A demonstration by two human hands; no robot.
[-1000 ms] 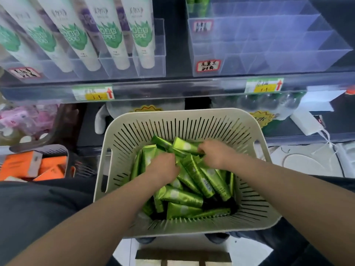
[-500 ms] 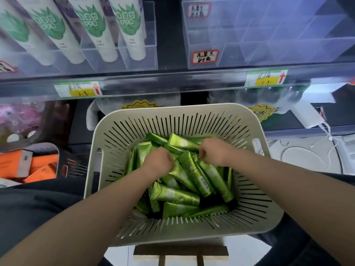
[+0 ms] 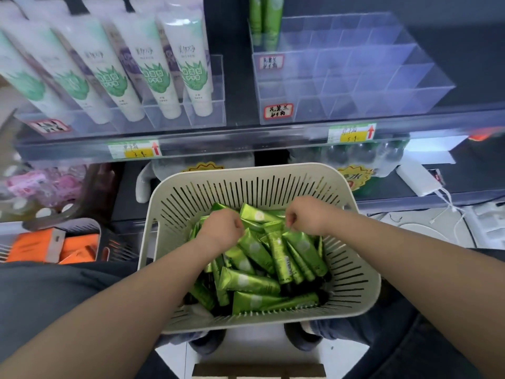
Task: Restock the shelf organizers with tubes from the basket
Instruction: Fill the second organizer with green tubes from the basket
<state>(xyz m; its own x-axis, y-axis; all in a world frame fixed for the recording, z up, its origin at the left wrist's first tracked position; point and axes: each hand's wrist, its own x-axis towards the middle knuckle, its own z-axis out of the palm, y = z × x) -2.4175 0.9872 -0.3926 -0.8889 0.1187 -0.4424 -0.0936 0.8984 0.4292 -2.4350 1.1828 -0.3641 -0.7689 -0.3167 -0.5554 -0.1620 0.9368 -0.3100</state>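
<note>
A beige slotted basket [image 3: 246, 172] sits on my lap below the shelf, with several green tubes [image 3: 247, 281] heaped in it. Both my hands are down in the heap, backs toward the camera. My left hand [image 3: 222, 228] is curled over the tubes at the left of the heap, and its fingertips are hidden. My right hand [image 3: 307, 214] is curled at the heap's far side and pinches the end of a green tube. On the shelf above, a clear divided organizer [image 3: 355, 77] holds two green tubes [image 3: 265, 20] in its back left cells.
A second clear organizer [image 3: 203, 110] at the left holds several white tubes [image 3: 188, 67] with green leaf prints. Price tags [image 3: 134, 150] line the shelf edge. Orange boxes [image 3: 35, 244] lie in a dark basket at the lower left. A white box with a cord [image 3: 418, 177] lies at the right.
Both hands stay in the basket and shift slightly among the tubes. The view has tilted up, showing more of the shelf organizers.
</note>
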